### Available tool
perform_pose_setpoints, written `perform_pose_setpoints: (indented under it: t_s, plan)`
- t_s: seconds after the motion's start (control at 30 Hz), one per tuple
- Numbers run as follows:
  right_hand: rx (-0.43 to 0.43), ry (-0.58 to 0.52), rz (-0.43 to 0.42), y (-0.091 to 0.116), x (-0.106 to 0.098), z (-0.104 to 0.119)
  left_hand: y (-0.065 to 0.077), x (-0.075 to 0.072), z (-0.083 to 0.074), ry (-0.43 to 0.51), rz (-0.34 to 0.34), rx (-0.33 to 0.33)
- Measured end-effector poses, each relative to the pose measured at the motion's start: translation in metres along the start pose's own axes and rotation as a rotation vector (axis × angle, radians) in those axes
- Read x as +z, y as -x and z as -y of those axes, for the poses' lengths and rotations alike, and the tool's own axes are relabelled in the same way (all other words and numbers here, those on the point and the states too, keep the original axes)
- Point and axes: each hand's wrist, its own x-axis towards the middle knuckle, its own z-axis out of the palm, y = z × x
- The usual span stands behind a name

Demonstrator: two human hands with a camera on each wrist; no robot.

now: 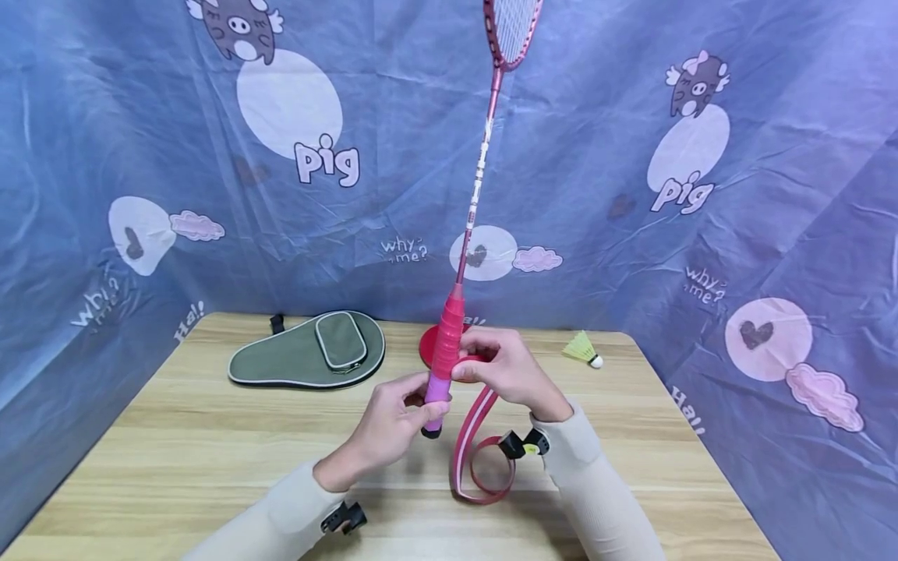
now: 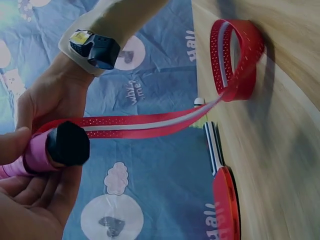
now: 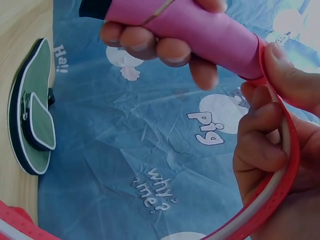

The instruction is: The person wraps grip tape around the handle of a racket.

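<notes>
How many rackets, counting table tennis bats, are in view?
2: a badminton racket, held by the left hand, and a red table tennis bat on the table, behind the racket. The green case may hide another.

Here we are reading the blue cloth backdrop point(image 1: 407, 195): big white "pig" lettering point(image 1: 327, 160) shows up twice in the head view, "why me?" lettering point(image 1: 404, 250) appears at left, centre and right, and there's "Ha!!" lettering point(image 1: 189, 320) down by the counter point(image 1: 210, 460)! Over on the racket's shaft point(image 1: 480, 167) we spot white markings, but they're too small and blurred for us to read.
</notes>
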Motion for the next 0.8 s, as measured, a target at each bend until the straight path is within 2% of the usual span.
perform_pose_setpoints:
  t_s: [0.23, 0.47, 0.63, 0.8]
  plan:
    - [0.006, -0.020, -0.004, 0.0005, 0.0007, 0.0005, 0.0003, -0.0022, -0.0002, 0.083, 0.060, 0.030]
    - [0.039, -0.045, 0.000, 0.0020, 0.0011, -0.0007, 0.0020, -0.0027, -0.0014, 0.139, 0.097, 0.014]
    - [0.034, -0.109, 0.021, 0.0025, 0.0002, 0.0015, 0.0025, -0.0024, -0.0014, 0.187, 0.129, 0.027]
    - [0.023, -0.208, 0.052, 0.0029, -0.0009, -0.0003, 0.0020, -0.0042, -0.0004, 0.266, 0.199, 0.069]
